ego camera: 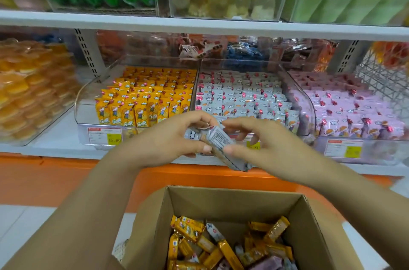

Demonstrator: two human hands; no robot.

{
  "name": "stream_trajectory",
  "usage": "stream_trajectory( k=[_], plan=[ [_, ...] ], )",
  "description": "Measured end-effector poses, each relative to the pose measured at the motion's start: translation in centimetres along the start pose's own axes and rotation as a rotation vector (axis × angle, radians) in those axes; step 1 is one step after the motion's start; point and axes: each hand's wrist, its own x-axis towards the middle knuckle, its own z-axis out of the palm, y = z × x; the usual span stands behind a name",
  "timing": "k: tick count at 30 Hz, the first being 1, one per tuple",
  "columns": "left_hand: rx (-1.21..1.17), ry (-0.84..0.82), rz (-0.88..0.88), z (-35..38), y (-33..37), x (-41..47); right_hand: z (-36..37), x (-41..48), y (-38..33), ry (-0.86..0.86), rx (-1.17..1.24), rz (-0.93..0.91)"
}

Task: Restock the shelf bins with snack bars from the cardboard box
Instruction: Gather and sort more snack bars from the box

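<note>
Bars (218,141) held over the cardboard box (232,194), just short of the shelf bins.
Loose bars (228,254), yellow, white and purple, are seen in the box. The held white bars are pinched by the left hand (168,139) and the right hand (261,143), each grip closed on them. One could be dropped if the bundle slips, or misplaced in the yellow bin (150,95) instead of the white bin (239,95). "15.80" is read on a price tag (114,139).

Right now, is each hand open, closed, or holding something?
Left hand: grips the grey snack bar, fingers curled round it.
Right hand: pinches the same bar, thumb against its wrapper.
</note>
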Motion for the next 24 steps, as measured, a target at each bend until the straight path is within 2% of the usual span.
stream_trajectory(
  k=[2, 5, 9, 11, 17, 20, 24],
  plan=[
    [0.0, -0.006, 0.029, 0.9, 0.4, 0.1, 1.0, -0.7, -0.2, -0.005, -0.015, -0.031],
    [0.024, 0.041, 0.072, 1.9, 0.5, 0.4, 0.8, -0.9, 0.9, 0.08, 0.02, 0.01],
    [0.021, 0.225, 0.106, 2.2, 0.5, 1.4, -2.1, -1.1, 2.8, 0.344, 0.064, 0.122],
    [0.012, 0.292, 0.111, 2.8, 0.7, 2.1, -3.4, -1.4, 3.7, 0.413, 0.069, 0.165],
    [-0.007, 0.42, 0.084, 4.8, 1.4, 4.0, -4.9, -1.8, 4.8, 0.484, 0.109, 0.216],
    [-0.062, 0.414, 0.076, 4.8, 2.7, 4.7, -5.5, -1.9, 4.6, 0.505, 0.077, 0.23],
    [0.185, 0.394, 0.08, 4.4, 4.3, 6.2, -6.9, -2.1, 5.8, 0.426, 0.115, 0.285]
  ],
)
